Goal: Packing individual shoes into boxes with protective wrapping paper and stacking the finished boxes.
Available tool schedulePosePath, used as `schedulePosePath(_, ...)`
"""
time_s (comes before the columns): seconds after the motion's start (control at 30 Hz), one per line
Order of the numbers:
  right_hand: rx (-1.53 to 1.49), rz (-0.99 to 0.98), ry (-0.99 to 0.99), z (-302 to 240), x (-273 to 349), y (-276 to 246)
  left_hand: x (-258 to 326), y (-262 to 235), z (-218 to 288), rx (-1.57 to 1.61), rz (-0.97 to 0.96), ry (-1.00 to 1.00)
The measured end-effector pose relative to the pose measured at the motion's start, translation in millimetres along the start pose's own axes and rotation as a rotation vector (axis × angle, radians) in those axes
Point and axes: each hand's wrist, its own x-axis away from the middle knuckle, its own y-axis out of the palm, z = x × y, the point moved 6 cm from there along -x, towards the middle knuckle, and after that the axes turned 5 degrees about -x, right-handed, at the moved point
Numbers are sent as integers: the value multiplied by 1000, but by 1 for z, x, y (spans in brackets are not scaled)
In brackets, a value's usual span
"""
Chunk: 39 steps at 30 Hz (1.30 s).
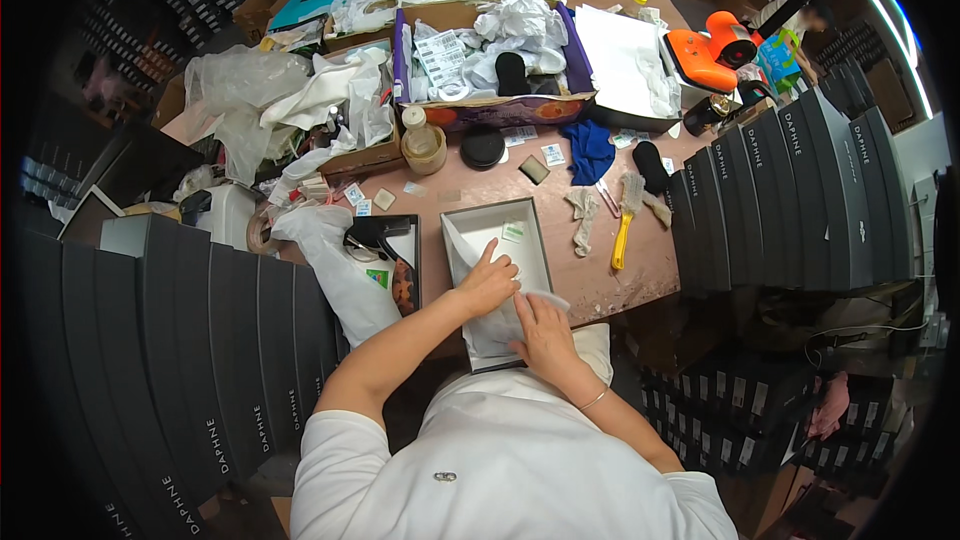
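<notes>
An open grey shoe box (462,225) lined with white tissue paper (478,242) lies at the near edge of the table. My left hand (487,282) rests inside it, index finger stretched out, pressing the paper. Just below it, my right hand (546,330) lies flat on the paper at the box's near end. Neither hand grips anything. A small white packet (513,231) sits in the far part of the box. To the left lies a second box (412,245) holding a dark shoe (374,234).
Stacks of dark grey shoe boxes stand at left (215,340) and right (800,190). A yellow-handled brush (625,225), a blue cloth (590,150), a jar (420,140), a purple carton (500,105) of paper and an orange tool (705,55) crowd the table.
</notes>
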Motion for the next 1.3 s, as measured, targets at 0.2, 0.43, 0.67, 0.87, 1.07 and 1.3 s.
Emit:
schedulePosePath(0.2, -16, -195, 73, 6, -10, 6, 19, 6, -5, 120, -12, 91)
schedulePosePath(0.43, 47, -376, 26, 53, 15, 89, 53, -63, -27, 383, 462, -242)
schedulePosePath(0.67, 146, -397, -68, 26, 3, 91, 179, 45, -110, 1253, 374, -1510)
schedulePosePath(0.87, -514, -207, -12, 1, -39, 19, 192, 0, -86, 1532, 832, -1059)
schedulePosePath(1.07, -1168, -434, 69, -18, -106, -19, 179, -94, 12, 804, 256, -522)
schedulePosePath(1.3, -676, -1340, -167, -28, -51, 10, 140, -101, 54, 424, -46, -75)
